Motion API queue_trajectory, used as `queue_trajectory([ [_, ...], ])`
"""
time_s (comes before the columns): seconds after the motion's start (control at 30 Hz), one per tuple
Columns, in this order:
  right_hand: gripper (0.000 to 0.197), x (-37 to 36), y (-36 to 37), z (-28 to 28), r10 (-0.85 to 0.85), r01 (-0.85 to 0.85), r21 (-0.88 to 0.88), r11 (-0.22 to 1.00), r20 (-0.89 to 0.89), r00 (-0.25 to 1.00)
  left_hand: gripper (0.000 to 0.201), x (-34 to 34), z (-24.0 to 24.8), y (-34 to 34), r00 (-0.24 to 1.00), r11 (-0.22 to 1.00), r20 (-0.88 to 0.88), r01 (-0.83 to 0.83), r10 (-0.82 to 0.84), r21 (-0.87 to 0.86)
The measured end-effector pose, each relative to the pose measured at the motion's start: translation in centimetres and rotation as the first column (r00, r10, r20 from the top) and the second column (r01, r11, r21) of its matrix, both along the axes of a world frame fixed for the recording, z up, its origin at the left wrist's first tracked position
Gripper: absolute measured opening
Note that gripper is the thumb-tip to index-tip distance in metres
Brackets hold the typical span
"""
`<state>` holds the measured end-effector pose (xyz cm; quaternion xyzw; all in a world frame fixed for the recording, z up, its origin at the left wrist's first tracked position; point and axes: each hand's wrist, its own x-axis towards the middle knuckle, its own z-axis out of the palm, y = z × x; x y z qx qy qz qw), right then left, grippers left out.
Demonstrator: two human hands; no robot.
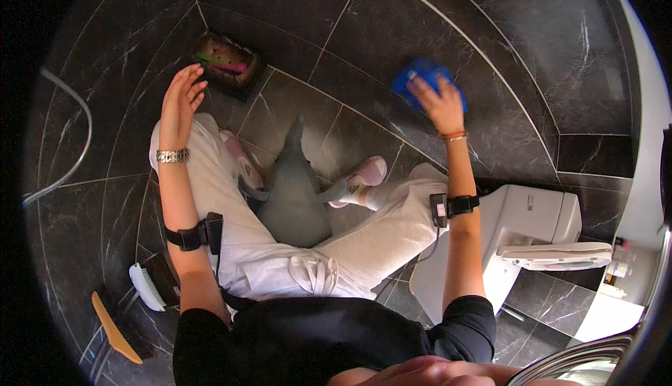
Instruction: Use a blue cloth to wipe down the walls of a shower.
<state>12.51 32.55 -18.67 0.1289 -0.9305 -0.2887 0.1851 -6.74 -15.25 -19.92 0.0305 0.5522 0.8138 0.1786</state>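
Observation:
My right hand (440,104) presses a blue cloth (422,76) against the dark marbled wall tiles (392,29), its fingers spread over the cloth. My left hand (183,100) is raised over my left knee with fingers stretched and nothing in it. Just beyond its fingertips a brown box-like holder (222,60) with green and pink items sits in the corner. Between my legs is a smooth grey thing (294,207), tapered at the far end, with two fin-like sides. What it is, I cannot tell.
A white toilet (458,263) with its lid raised stands close on my right. At the left hang a metal shower hose (87,130), a white brush (147,288) and a wooden-backed brush (113,330). A light-topped shelf with small bottles (621,260) lies far right.

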Motion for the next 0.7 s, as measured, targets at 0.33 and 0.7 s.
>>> queue_trajectory([
  [0.33,0.075,-10.5,-8.8,5.5,-0.247,0.101,-0.297,0.95,-0.507,0.826,0.03,0.7,1.1,1.2,0.999,0.999,0.038,0.011,-0.012,0.041],
  [0.7,0.058,-19.5,-11.3,27.0,0.285,-0.117,0.264,0.957,-0.803,0.524,0.031,1.6,2.1,-0.9,0.999,0.984,0.049,-0.003,-0.006,0.18],
])
